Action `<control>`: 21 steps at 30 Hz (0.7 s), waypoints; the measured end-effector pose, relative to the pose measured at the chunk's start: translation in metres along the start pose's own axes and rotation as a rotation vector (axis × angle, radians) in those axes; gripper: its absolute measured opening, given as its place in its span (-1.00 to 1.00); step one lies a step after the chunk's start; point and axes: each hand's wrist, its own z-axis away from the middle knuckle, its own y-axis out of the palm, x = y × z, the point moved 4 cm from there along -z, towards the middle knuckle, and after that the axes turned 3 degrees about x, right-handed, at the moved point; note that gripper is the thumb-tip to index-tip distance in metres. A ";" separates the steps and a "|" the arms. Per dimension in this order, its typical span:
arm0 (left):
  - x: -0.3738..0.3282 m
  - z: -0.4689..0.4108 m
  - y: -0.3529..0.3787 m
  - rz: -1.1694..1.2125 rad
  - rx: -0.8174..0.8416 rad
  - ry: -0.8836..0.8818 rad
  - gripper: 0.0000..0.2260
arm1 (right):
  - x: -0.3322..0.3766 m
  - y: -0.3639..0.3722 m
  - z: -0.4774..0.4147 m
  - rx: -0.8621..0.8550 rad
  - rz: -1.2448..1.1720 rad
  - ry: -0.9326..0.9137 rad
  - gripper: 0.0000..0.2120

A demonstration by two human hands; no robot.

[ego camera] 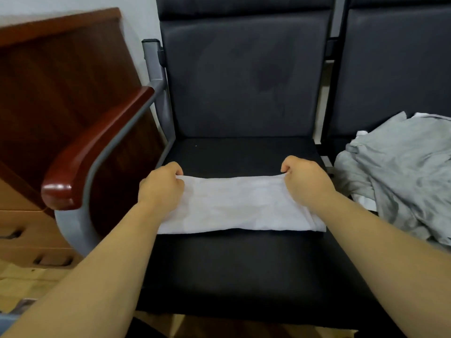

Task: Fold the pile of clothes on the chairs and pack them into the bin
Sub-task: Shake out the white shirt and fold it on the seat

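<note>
1. The left hand [162,185] sat just left of centre frame, fingers curled tight, pinching the far left corner of the white garment [239,206].
2. Over at centre right, the right hand [305,181] matched it: fingers curled, gripping the far right corner of the same cloth.
3. Between the two fists the far edge of the garment ran taut and slightly lifted. The rest lay flat as a wide folded band, its near edge straight across the middle of the frame.
4. That band rested on the black seat [231,269] of the centre chair, towards the back half of the cushion; both bare forearms came in from the lower corners.
5. Behind it rose the dark backrest [244,76], filling the upper centre.
6. At the right edge, a rumpled pile of grey clothes [400,172] lay heaped on the neighbouring chair [395,64], a little white showing underneath, just beside the right forearm.
7. On the left, a glossy reddish wooden armrest [97,147] topped a grey metal frame.
8. Upper left, a dark wood panel [61,69]; below it, tan boxes [22,225] with handle slots.
</note>
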 end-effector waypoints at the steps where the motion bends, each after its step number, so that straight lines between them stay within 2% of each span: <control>1: 0.000 -0.003 0.007 -0.030 0.006 0.005 -0.80 | -0.004 0.006 -0.001 0.006 0.049 0.004 -0.73; 5: -0.008 -0.003 0.023 -0.173 -0.003 0.024 -0.63 | -0.002 0.015 0.002 -0.035 0.194 -0.052 -0.68; 7: -0.018 0.004 0.023 -0.142 -0.022 0.057 -0.61 | 0.009 0.012 0.007 -0.111 0.166 -0.135 -0.75; 9: -0.036 0.019 0.021 -0.085 -0.006 0.120 -0.63 | 0.019 0.010 0.013 -0.102 0.148 -0.207 -0.83; 12: -0.060 0.047 0.024 -0.001 0.072 0.223 -0.71 | 0.019 0.020 0.022 0.131 0.135 -0.199 -0.83; 15: -0.070 0.069 0.034 0.073 0.255 0.279 -0.74 | 0.011 0.019 0.034 0.270 0.169 -0.126 -0.81; 19: -0.078 0.077 0.041 -0.057 0.326 0.384 -0.79 | 0.013 0.004 0.060 0.401 0.232 -0.098 -0.78; 21: -0.082 0.076 0.042 -0.061 0.367 0.420 -0.80 | 0.016 0.001 0.076 0.496 0.173 -0.085 -0.76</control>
